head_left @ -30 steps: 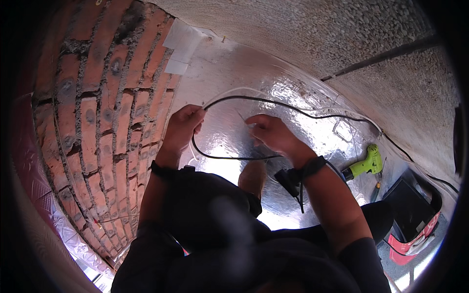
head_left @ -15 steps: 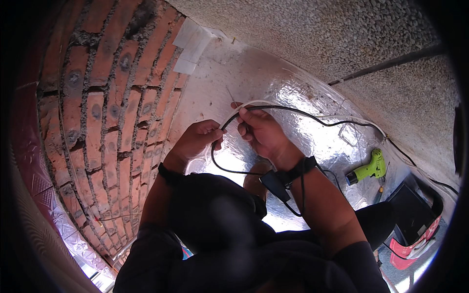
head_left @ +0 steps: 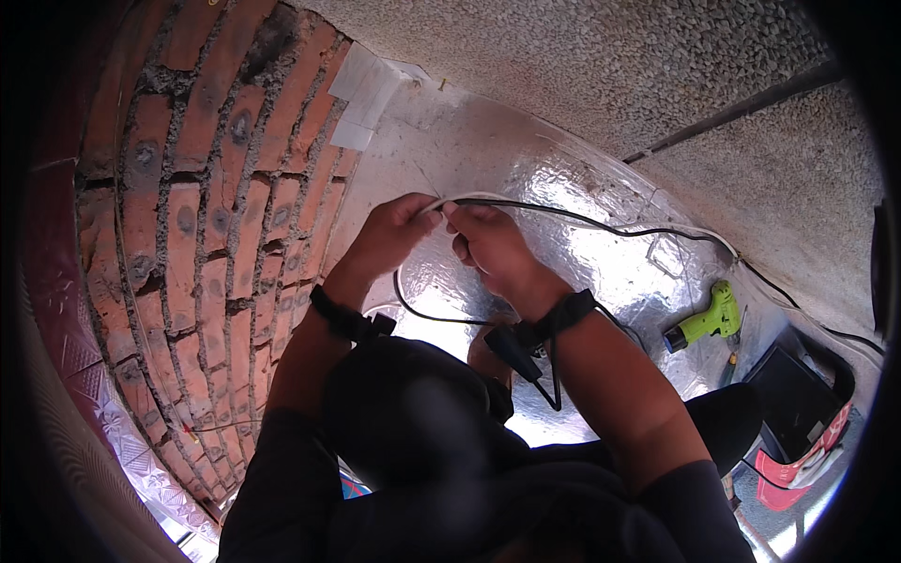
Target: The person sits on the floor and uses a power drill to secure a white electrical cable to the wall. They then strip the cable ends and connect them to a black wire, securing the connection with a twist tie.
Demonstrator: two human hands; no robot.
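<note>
A black cable (head_left: 563, 213) and a white cable (head_left: 657, 223) run side by side from the right into my hands. My left hand (head_left: 399, 230) pinches the pair at its thumb and fingertips. Close beside it, my right hand (head_left: 496, 249) grips the same cables, with its thumb on top. A thin wire-like strand (head_left: 425, 178) sticks up by the left fingertips; its kind cannot be made out. Below the hands the black cable hangs in a loop toward my right wrist, where a black device (head_left: 513, 349) hangs by a dark band.
Shiny silver foil (head_left: 526, 155) covers the surface beneath. A rough brick wall (head_left: 188, 235) rises at the left, a pebbled wall (head_left: 601, 75) at the far right. A green power drill (head_left: 704, 321) lies near a screwdriver (head_left: 729, 366) and a black case (head_left: 793, 399) with red fabric (head_left: 784, 469).
My left hand has moved up and right along the cables, its fingertips now nearly meeting the right hand's. The right hand has shifted slightly left and its wrist device has swung.
</note>
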